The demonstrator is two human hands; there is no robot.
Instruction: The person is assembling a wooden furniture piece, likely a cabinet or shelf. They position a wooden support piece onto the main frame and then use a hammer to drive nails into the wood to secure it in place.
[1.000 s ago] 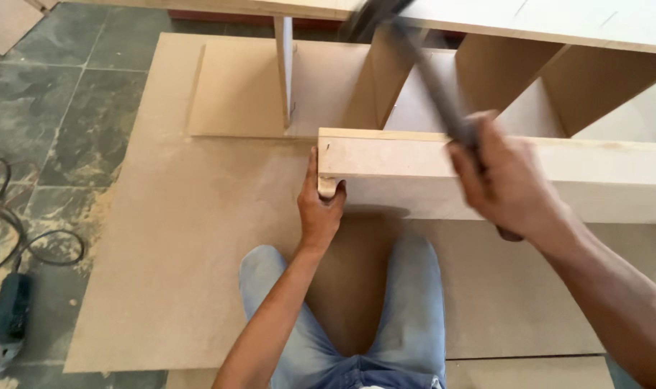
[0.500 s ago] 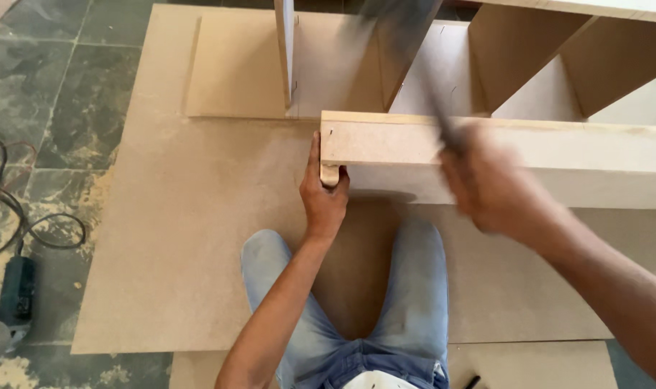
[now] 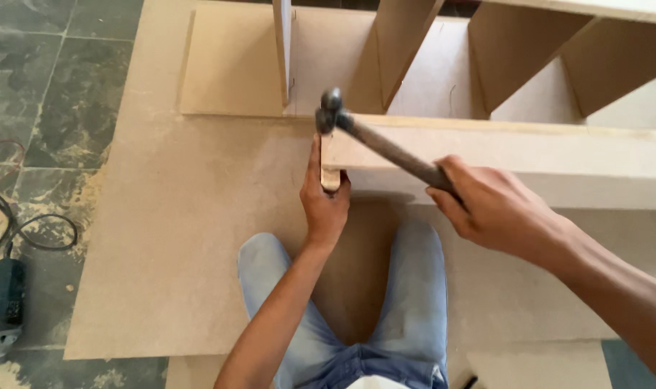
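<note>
Your right hand [image 3: 497, 212] was clamped on the hammer [image 3: 385, 148] handle, its head at the top left corner of the front board [image 3: 501, 155] of the shelf frame. Your left hand [image 3: 326, 205] gripped that board's end, thumb just under the hammer head. Risk noted: a glancing blow could hit the thumb or chip the board's edge.
</note>
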